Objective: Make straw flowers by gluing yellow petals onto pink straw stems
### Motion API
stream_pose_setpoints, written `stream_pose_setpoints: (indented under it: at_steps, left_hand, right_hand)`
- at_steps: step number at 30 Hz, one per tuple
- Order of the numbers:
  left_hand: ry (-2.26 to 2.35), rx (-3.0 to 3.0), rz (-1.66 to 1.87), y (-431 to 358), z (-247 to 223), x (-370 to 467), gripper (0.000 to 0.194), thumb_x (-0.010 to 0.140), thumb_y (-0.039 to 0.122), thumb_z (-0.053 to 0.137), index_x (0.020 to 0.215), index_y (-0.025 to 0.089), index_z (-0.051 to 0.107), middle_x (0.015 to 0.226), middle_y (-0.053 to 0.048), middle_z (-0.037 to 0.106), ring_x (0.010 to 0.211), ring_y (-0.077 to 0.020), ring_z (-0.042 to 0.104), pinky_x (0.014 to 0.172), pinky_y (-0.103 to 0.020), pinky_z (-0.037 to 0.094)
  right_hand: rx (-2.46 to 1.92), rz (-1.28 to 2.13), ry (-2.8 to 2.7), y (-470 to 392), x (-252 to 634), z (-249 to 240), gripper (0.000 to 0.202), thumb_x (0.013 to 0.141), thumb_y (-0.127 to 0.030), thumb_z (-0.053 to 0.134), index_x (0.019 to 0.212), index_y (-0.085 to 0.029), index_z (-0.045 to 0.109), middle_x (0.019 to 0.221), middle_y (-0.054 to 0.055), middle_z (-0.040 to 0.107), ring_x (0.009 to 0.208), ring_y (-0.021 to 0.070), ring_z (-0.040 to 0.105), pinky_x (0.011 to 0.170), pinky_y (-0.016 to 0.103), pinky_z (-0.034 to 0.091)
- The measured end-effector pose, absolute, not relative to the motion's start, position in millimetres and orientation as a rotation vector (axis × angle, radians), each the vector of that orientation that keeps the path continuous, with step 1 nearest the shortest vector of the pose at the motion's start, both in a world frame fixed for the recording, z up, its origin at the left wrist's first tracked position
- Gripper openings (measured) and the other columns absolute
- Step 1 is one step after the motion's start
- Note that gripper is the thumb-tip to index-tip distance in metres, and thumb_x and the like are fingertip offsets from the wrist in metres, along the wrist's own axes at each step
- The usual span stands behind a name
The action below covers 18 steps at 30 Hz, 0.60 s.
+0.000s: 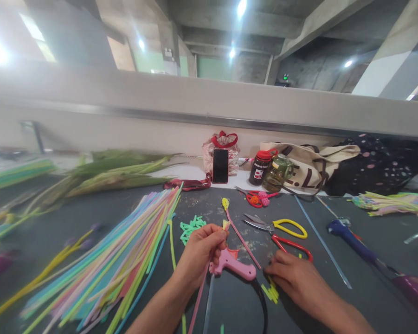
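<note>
My left hand (205, 248) is closed in a pinch on a pink straw (199, 297), its stem running down below the fist. A small pale-yellow tip (226, 224) shows above the fingertips. Just beyond the hand lies another pink straw (241, 239) with a yellow head. My right hand (295, 276) is low over the table, fingers bent together at a small pile of yellow-green cut pieces (271, 292); whatever is between its fingertips is hidden. Between the hands lies a pink glue gun (236, 265). Scissors (281, 229) with one yellow and one red handle lie beyond the right hand.
A big bundle of pastel straws (125, 260) spreads at left, near green cut pieces (192, 228). A phone (220, 166), a red-lidded bottle (260, 168) and a tote bag (309, 167) stand at the back. A blue-handled tool (351, 241) lies at right.
</note>
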<state>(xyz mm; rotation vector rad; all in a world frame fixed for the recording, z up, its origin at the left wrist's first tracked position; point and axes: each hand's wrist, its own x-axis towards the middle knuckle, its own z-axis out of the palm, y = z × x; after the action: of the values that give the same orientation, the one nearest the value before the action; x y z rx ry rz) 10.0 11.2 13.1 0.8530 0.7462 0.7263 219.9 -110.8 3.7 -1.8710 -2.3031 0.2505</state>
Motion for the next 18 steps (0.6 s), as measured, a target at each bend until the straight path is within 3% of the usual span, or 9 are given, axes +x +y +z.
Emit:
stream_pose_setpoints:
  at_steps: [5,10,18]
  left_hand:
    - [0.745,0.840,0.717,10.2,13.5,11.5,0.019,0.067,0.029,0.066,0.062,0.016,0.053,0.046,0.005,0.051,0.029,-0.0028,0.036,0.027,-0.014,0.024]
    - [0.765,0.803,0.719,7.6,16.7,11.7,0.018,0.067,0.027,0.065,0.062,0.016,0.052,0.044,0.005,0.051,0.029,-0.0026,0.036,0.027,-0.012,0.022]
    - [0.747,0.775,0.711,7.5,15.1,13.8,0.018,0.062,0.027,0.067,0.061,0.015,0.052,0.043,0.005,0.052,0.027,-0.0037,0.037,0.025,-0.013,0.025]
  right_hand:
    - [-1.791,0.317,-2.317,-110.7,219.8,8.6,0.030,0.087,-0.013,0.042,0.100,-0.029,0.063,0.084,0.002,0.060,0.075,0.0136,0.059,0.064,0.022,0.043]
    - [-1.761,0.344,-2.393,-110.7,221.5,4.6,0.022,0.087,-0.014,0.043,0.075,-0.022,0.058,0.080,0.001,0.059,0.074,0.0145,0.058,0.063,0.023,0.042]
    - [-1.766,0.486,-2.136,-103.0,223.9,24.6,0.014,0.089,-0.021,0.038,0.080,-0.025,0.047,0.074,-0.002,0.058,0.066,0.0138,0.057,0.059,0.022,0.044]
